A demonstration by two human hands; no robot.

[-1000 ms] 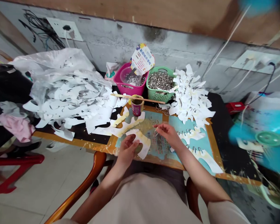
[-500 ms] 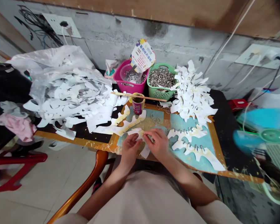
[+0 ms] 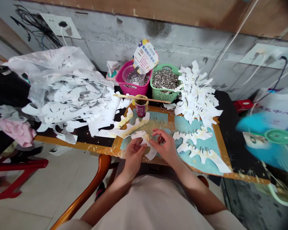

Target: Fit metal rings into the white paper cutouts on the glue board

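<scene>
My left hand [image 3: 133,153] is closed on a white cut-out piece [image 3: 151,154] at the front edge of the table. Between the thumb and fingertips of my right hand [image 3: 167,146] is a small metal ring [image 3: 150,136], close to the piece's upper edge. To the left lie white strips [image 3: 132,128] smeared with yellowish glue. On the right, a white piece with rings [image 3: 204,154] rests on the blue sheet, another just behind it. Several loose rings [image 3: 161,123] lie beyond my hands.
A small cup [image 3: 140,110] with a wooden stick [image 3: 142,98] across it stands behind my hands. Farther back are a pink basket [image 3: 122,83] and a green basket [image 3: 166,95] of rings. White cut-outs heap left [image 3: 69,108] and right [image 3: 196,95]. A blue fan [image 3: 256,127] is at right.
My right hand has drawn slightly away from the left, its fingers lifted, and a ring now shows in its fingertips. The white piece stays in my left hand.
</scene>
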